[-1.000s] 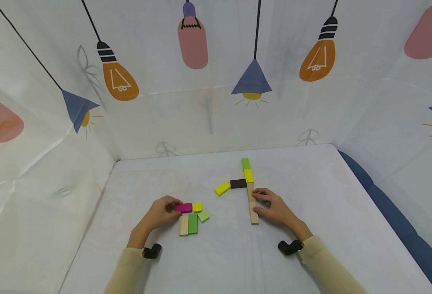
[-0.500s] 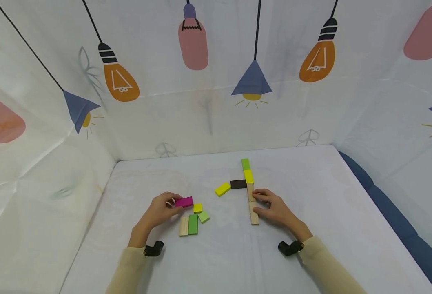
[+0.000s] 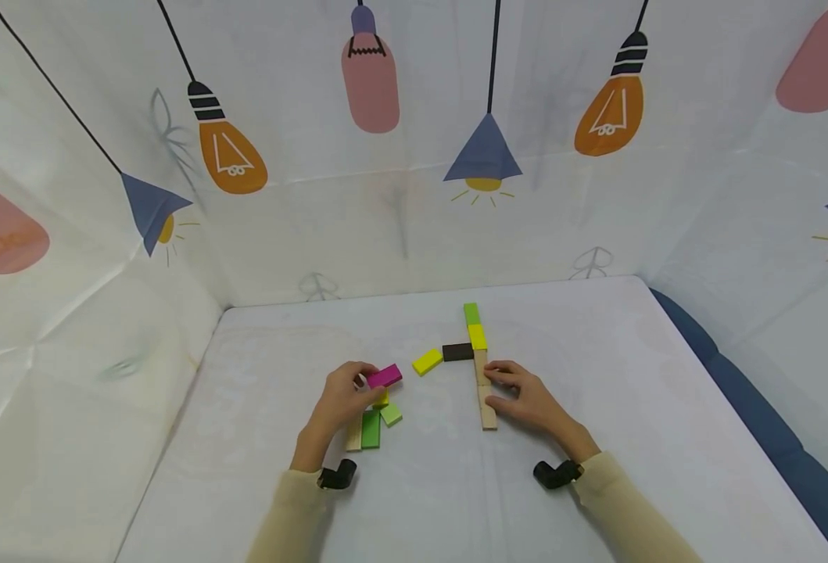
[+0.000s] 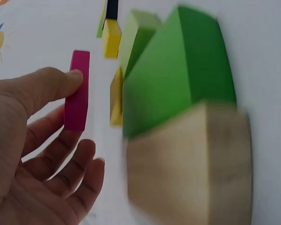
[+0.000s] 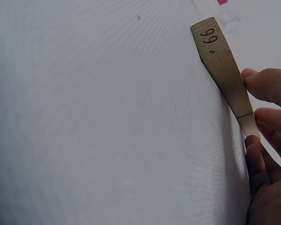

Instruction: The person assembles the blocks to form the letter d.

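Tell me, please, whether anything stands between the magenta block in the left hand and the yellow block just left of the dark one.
Nothing visible does: in the head view, only white table shows between the magenta block and the yellow block. The light green block lies off that line.

The right hand (image 5: 269, 169) reaches in from the right edge, its thumb tip and a fingertip touching the side of a long, pale brown wooden block (image 5: 225, 77), whose near end bears two dark figures, sixes or nines, and a small mark. Beyond a thin seam, a second pale wooden block (image 5: 248, 125) continues the line along the fine-textured white surface (image 5: 122, 117), and a magenta patch (image 5: 222, 2) shows at the top edge.
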{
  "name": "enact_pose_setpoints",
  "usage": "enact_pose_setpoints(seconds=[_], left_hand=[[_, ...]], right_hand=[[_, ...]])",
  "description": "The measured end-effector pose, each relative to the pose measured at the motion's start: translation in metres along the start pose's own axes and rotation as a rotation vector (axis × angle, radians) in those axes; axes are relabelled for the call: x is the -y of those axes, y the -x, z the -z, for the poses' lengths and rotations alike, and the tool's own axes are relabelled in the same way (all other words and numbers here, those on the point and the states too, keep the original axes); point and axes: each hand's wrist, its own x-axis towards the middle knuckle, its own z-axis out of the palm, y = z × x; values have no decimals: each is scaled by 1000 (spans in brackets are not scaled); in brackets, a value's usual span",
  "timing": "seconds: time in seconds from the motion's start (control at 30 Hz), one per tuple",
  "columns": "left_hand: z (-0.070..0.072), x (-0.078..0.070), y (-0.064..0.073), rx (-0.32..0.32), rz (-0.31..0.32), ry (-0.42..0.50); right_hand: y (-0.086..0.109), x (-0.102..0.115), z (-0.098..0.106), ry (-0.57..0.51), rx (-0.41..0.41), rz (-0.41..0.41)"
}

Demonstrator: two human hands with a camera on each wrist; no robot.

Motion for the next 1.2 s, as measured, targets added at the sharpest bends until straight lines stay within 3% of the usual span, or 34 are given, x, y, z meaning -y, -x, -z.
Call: enact_pose_setpoints(seconds=[0.23, 0.5, 0.73, 0.9, 1.2], left_hand=[[-24, -18, -7, -31, 36, 18], [-37, -22, -10, -60, 36, -128], [-37, -21, -10, -5, 76, -216], [-32, -23, -6, 65, 90, -189], [-26, -14, -12, 137, -5, -93]], right_hand=[[0, -2, 0, 7, -2, 4], [0, -2, -2, 9, -1, -5], [0, -1, -1, 13, -10, 7], [0, -1, 0, 18, -3, 8], [0, 0, 0, 11, -5, 0]])
